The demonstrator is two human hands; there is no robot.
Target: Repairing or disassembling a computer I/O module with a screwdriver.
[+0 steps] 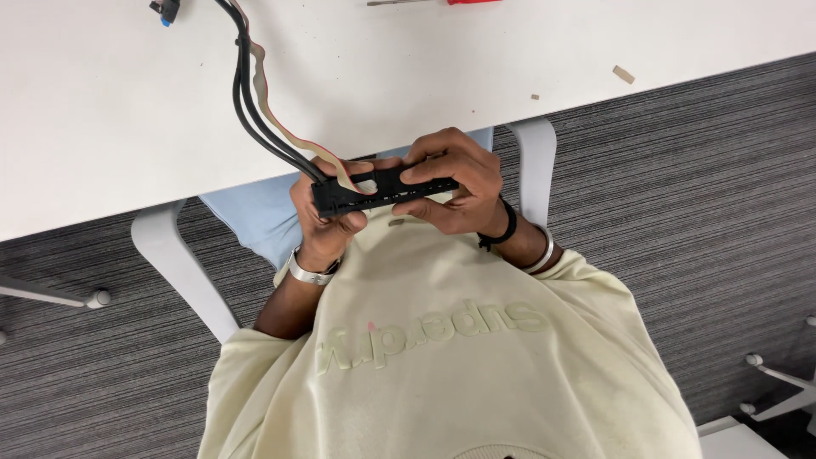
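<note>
Both my hands hold a long black plastic panel piece (384,189) in front of my chest, just below the white table's edge (127,217). My left hand (327,223) grips its left end, where black cables and a flat grey ribbon cable (248,102) join it. My right hand (463,189) wraps over its right end, with fingers on the top face. The cables run up and left across the table top. A silver band is on my left wrist; a black band and a silver bangle are on my right.
A white-framed chair (174,263) with a light blue seat (255,212) stands under the table. On the table lie a black and blue connector (166,10), a red-handled tool (472,2) at the far edge and a small tan scrap (623,74). Grey carpet surrounds me.
</note>
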